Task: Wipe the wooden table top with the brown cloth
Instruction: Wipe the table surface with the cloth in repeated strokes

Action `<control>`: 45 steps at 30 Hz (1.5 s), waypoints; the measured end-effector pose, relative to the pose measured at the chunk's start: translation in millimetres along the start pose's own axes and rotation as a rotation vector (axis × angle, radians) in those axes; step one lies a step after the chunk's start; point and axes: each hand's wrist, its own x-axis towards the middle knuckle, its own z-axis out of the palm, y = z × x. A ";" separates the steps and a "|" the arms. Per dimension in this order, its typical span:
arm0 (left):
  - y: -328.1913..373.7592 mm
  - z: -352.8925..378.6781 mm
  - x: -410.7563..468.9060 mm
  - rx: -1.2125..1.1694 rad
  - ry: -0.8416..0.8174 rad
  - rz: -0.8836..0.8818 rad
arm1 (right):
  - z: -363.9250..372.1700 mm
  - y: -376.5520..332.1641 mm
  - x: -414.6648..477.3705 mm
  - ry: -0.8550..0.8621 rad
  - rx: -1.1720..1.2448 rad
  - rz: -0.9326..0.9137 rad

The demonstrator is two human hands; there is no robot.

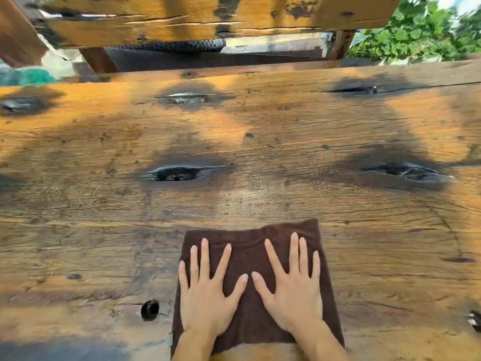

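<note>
Brown cloth (pixel 256 285) flat at the near edge of the wooden table top (pixel 260 152). Left hand (pixel 207 300) and right hand (pixel 294 295) side by side, palms down on it, fingers splayed wide, gripping nothing. Dark knot hole (pixel 150 310) just left of cloth.

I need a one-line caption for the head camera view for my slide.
Left hand and right hand press flat, fingers spread, on a brown cloth spread over the weathered wooden table top.

The wooden table top (pixel 260 142) lay open far, left and right of the brown cloth (pixel 253 259), with nothing standing on it. Only dark knot hollows (pixel 174 174) broke the surface, and a wooden bench back (pixel 208 19) rose beyond the far edge.
</note>
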 end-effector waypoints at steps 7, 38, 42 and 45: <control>-7.0 -11.4 146.2 -0.016 0.011 0.012 | 0.1 -8.5 133.8 -0.015 -0.003 0.042; -14.6 -80.3 670.6 0.006 0.087 0.061 | -30.8 -37.2 643.0 0.015 -0.061 0.161; -11.3 -88.2 691.3 0.031 0.037 0.046 | -36.3 -37.9 668.4 0.018 -0.078 0.158; -11.0 -90.4 696.1 0.068 0.031 0.074 | -36.8 -37.2 674.0 0.033 -0.093 0.163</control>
